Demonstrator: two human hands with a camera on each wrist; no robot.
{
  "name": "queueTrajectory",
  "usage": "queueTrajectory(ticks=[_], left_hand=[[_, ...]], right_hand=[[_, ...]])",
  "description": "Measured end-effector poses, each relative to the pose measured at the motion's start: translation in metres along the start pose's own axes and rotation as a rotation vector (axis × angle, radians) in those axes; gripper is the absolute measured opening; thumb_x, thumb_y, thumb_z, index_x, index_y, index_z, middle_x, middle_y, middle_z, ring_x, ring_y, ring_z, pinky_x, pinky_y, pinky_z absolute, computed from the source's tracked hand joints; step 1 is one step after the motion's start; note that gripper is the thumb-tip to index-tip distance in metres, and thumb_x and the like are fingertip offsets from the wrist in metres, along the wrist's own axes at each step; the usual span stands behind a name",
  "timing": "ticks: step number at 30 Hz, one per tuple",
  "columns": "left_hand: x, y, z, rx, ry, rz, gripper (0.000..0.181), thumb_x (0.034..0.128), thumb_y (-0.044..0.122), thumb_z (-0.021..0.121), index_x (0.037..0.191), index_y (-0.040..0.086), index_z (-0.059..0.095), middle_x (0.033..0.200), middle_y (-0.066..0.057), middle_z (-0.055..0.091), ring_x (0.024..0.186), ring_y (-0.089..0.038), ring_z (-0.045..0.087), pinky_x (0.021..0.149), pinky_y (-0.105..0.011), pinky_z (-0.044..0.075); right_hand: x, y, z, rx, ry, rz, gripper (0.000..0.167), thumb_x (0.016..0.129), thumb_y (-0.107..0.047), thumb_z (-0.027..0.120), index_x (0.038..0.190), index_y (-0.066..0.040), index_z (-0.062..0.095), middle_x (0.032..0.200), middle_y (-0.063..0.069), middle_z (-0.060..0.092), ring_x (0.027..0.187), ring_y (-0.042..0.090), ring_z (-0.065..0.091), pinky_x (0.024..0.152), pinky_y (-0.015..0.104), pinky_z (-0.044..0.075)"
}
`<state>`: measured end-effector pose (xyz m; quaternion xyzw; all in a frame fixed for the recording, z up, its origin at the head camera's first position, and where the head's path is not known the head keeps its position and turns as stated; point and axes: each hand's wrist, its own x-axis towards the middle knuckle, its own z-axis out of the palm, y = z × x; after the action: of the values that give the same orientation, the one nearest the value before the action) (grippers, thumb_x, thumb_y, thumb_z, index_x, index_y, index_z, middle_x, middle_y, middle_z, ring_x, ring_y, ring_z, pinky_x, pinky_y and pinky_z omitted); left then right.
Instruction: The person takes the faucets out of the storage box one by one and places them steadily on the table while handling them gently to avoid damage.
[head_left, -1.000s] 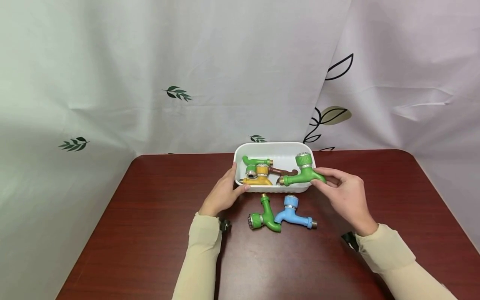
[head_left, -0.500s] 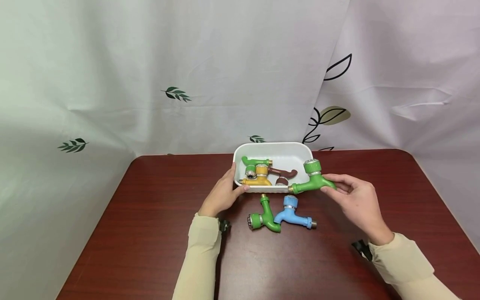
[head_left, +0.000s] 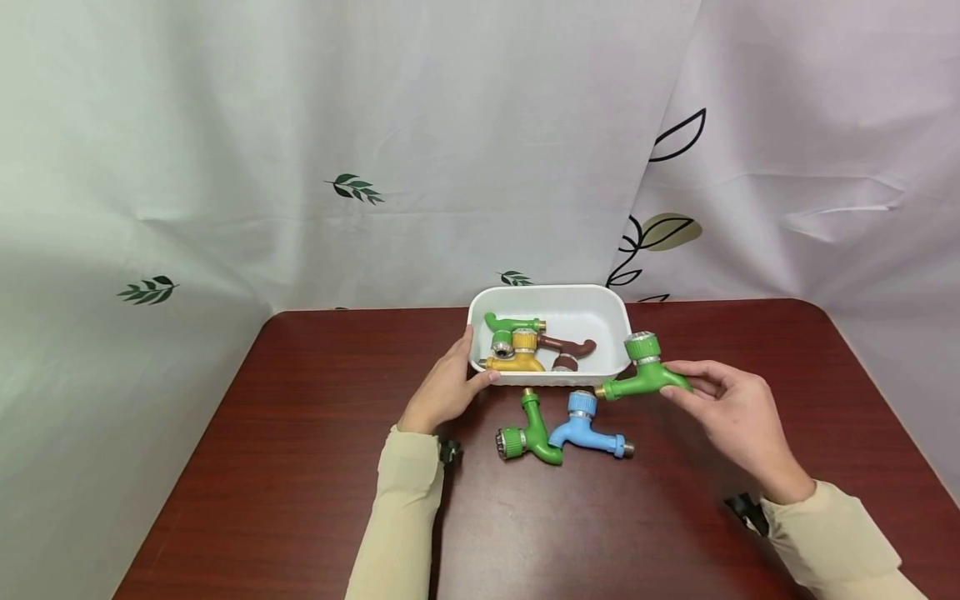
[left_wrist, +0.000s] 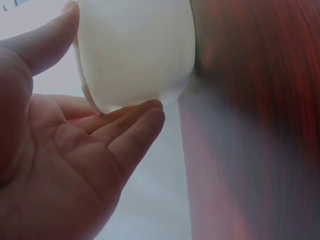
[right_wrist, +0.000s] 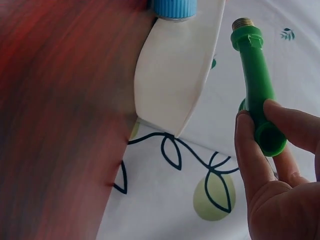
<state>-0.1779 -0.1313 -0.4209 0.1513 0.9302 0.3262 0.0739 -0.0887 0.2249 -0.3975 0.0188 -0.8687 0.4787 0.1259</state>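
My right hand pinches a green tap by its spout end, its ribbed knob upward, off the right front corner of a white tray. In the right wrist view, the thumb and fingers of my right hand hold the green tap, threaded end up. My left hand grips the tray's left end; in the left wrist view, the thumb of my left hand is at the rim and its fingers lie against the tray wall. Inside are a green tap, a yellow tap and brown tap parts.
In front of the tray, another green tap and a blue tap lie touching on the dark red table. A pale curtain with leaf prints hangs behind the table's back edge.
My right hand has carried the green tap right and toward me, from over the tray to outside its rim. My left hand and the tray stay where they were.
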Motion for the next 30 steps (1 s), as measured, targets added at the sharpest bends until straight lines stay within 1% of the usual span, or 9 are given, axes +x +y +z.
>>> queueTrajectory(ticks=[9, 17, 24, 30], left_hand=[[0.000, 0.000, 0.000, 0.000, 0.002, 0.008, 0.089, 0.0990, 0.034, 0.066, 0.160, -0.001, 0.010, 0.164, -0.019, 0.021, 0.150, -0.028, 0.025, 0.119, -0.044, 0.026], [0.000, 0.000, 0.000, 0.002, 0.002, 0.005, 0.089, 0.0993, 0.034, 0.065, 0.160, -0.001, 0.010, 0.163, -0.020, 0.022, 0.149, -0.028, 0.026, 0.119, -0.044, 0.027], [0.000, 0.000, 0.000, 0.000, 0.003, 0.006, 0.089, 0.0994, 0.034, 0.065, 0.160, -0.001, 0.009, 0.163, -0.019, 0.021, 0.149, -0.028, 0.026, 0.119, -0.044, 0.027], [0.000, 0.001, 0.000, -0.002, 0.007, 0.013, 0.089, 0.0995, 0.033, 0.065, 0.160, -0.002, 0.010, 0.164, -0.020, 0.020, 0.150, -0.030, 0.025, 0.119, -0.045, 0.027]], right_hand=[[-0.006, 0.011, -0.009, -0.071, -0.007, 0.027, 0.031, 0.084, -0.012, 0.083, 0.112, 0.000, 0.075, 0.102, 0.022, 0.074, 0.081, -0.017, 0.063, 0.059, 0.012, 0.051], [-0.008, 0.019, -0.011, -0.103, -0.021, 0.038, 0.031, 0.084, -0.013, 0.083, 0.111, 0.000, 0.076, 0.101, 0.022, 0.074, 0.079, -0.020, 0.060, 0.059, 0.011, 0.051], [-0.010, 0.023, -0.012, -0.147, -0.055, 0.073, 0.033, 0.085, -0.018, 0.083, 0.112, -0.001, 0.076, 0.095, 0.018, 0.076, 0.074, -0.014, 0.063, 0.056, 0.015, 0.047], [-0.011, 0.025, -0.011, -0.168, -0.092, 0.105, 0.034, 0.084, -0.018, 0.084, 0.113, 0.000, 0.075, 0.092, 0.016, 0.076, 0.072, -0.009, 0.065, 0.056, 0.016, 0.048]])
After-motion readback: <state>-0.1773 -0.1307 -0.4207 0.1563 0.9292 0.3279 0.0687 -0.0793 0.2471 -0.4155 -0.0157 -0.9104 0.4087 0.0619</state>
